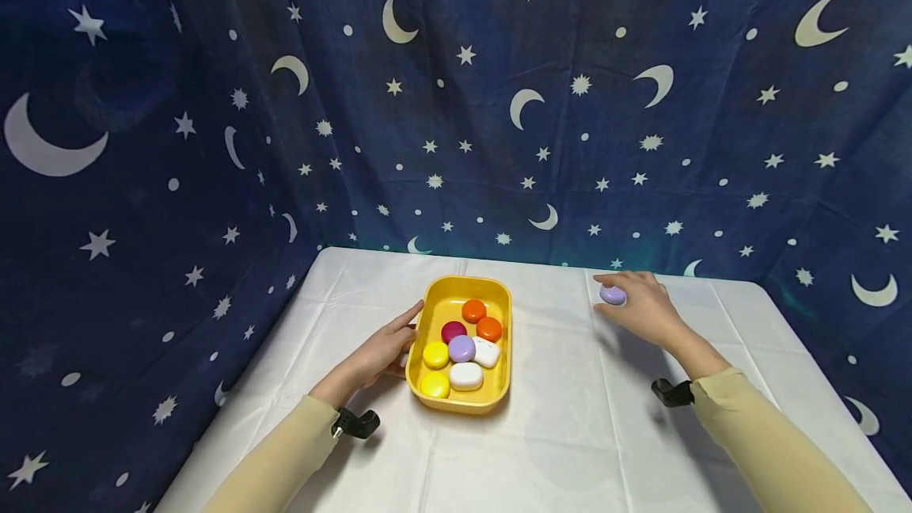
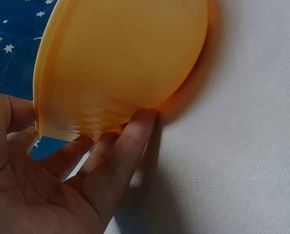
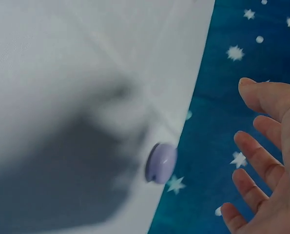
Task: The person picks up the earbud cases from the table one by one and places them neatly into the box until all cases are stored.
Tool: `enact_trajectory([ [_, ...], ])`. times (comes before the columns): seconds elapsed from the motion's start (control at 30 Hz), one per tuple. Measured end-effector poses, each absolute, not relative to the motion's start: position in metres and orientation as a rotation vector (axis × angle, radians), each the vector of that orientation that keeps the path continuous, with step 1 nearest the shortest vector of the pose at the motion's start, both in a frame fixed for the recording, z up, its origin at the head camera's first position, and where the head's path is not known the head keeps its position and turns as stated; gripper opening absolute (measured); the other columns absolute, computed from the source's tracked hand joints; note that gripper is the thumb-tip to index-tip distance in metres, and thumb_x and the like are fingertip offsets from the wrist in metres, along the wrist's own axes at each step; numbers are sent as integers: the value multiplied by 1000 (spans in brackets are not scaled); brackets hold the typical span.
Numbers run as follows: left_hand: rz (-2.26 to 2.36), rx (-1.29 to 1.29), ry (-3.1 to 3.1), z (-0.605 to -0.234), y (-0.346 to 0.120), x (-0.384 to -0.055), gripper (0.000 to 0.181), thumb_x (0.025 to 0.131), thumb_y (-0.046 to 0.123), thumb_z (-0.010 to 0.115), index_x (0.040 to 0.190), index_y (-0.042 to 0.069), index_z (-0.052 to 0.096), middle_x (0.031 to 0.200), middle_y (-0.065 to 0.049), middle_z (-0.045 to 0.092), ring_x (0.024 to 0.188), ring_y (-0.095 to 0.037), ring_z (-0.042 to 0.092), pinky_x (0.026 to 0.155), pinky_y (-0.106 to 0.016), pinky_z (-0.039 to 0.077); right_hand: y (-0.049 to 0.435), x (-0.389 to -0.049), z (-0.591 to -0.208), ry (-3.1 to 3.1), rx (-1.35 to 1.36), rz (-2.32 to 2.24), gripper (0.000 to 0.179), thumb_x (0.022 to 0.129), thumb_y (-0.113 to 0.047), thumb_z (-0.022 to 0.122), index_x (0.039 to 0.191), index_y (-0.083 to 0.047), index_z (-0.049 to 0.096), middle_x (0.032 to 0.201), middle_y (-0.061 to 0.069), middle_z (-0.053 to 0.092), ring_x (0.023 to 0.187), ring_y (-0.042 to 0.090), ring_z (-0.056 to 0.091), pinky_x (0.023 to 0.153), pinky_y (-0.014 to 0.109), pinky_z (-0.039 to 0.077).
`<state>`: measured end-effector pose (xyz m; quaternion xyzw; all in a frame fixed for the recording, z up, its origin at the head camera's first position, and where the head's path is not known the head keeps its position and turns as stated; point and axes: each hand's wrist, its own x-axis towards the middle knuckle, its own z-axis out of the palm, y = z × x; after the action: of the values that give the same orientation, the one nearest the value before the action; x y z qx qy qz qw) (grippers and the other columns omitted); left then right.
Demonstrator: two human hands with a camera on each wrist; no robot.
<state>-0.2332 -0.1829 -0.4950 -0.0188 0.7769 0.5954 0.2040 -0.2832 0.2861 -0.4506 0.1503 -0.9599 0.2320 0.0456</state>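
A yellow tray (image 1: 459,287) stands on the white table, holding several smooth rounded pieces in orange, dark red, yellow, purple and white. My left hand (image 1: 378,355) grips its left side; in the left wrist view the thumb meets the rim and the bent fingers (image 2: 140,131) press the outer wall. Near the far edge of the table, a loose purple rounded piece (image 1: 613,295) shows between the thumb and fingers of my right hand (image 1: 644,307). In the right wrist view the hand (image 3: 266,161) is spread, with a gap between its fingertips and the purple piece (image 3: 162,163).
A white cloth (image 1: 549,434) with fold creases covers the table. Dark blue fabric (image 1: 484,101) with moons and stars hangs behind it and along both sides. A black wrist strap (image 1: 356,423) sits at the left cuff, another black strap (image 1: 672,393) at the right.
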Motion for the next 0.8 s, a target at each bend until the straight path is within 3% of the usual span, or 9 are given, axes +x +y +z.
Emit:
enact_trajectory([
  [0.6, 1660, -43, 2160, -495, -183, -232, 62, 104, 29, 49, 161, 42, 30, 153, -18, 47, 107, -27, 66, 75, -42, 62, 315, -299, -490, -2985, 130, 699, 66, 92, -36, 71, 144, 0, 53, 135, 33, 53, 121, 58, 37, 88, 70, 31],
  [0.8, 1677, -49, 2154, -494, -183, -232, 62, 104, 28, 49, 161, 42, 30, 151, -16, 49, 107, -27, 67, 74, -43, 62, 314, -307, -497, -2990, 40, 772, 70, 92, -39, 71, 145, 2, 51, 134, 32, 54, 118, 56, 38, 89, 70, 30],
])
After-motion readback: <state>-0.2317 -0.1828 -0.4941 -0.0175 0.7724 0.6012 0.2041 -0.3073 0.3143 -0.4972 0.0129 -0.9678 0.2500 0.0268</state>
